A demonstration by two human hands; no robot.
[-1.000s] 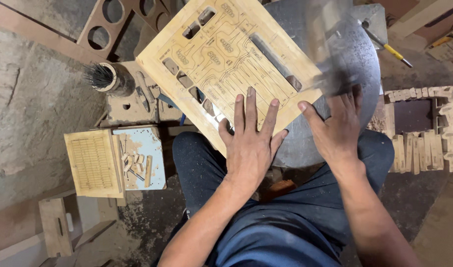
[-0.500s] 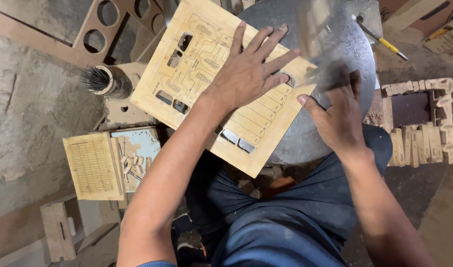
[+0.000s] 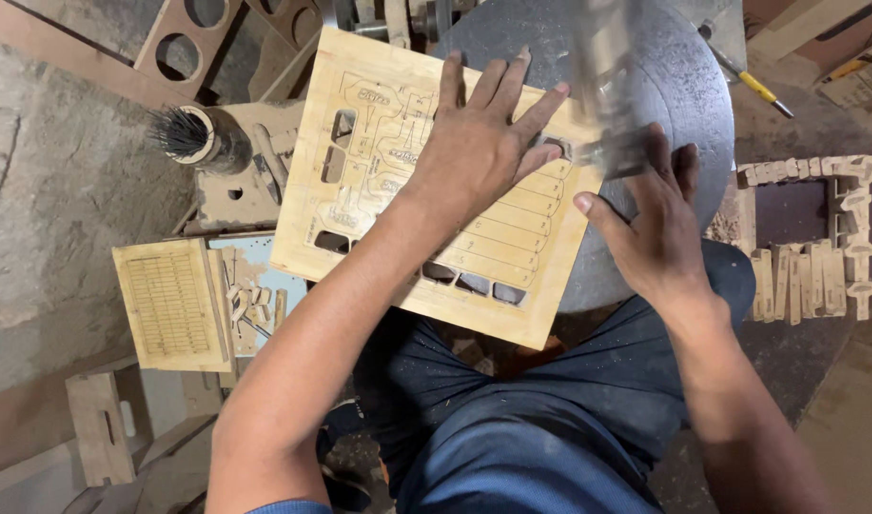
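A flat yellow plywood panel with cut-out slots and traced outlines (image 3: 407, 181) lies tilted across the near-left part of a round grey metal table (image 3: 664, 86), overhanging its edge above the person's lap. The left hand (image 3: 483, 143) presses flat on the panel, fingers spread. The right hand (image 3: 655, 228), at the panel's right edge, grips a blurred metal tool (image 3: 607, 105), fingers curled around it. Left of the panel stands a bristle brush in a tin (image 3: 193, 135); below that, a small slotted wooden board (image 3: 165, 303). Right of the table sit rows of cut wooden pieces (image 3: 816, 257).
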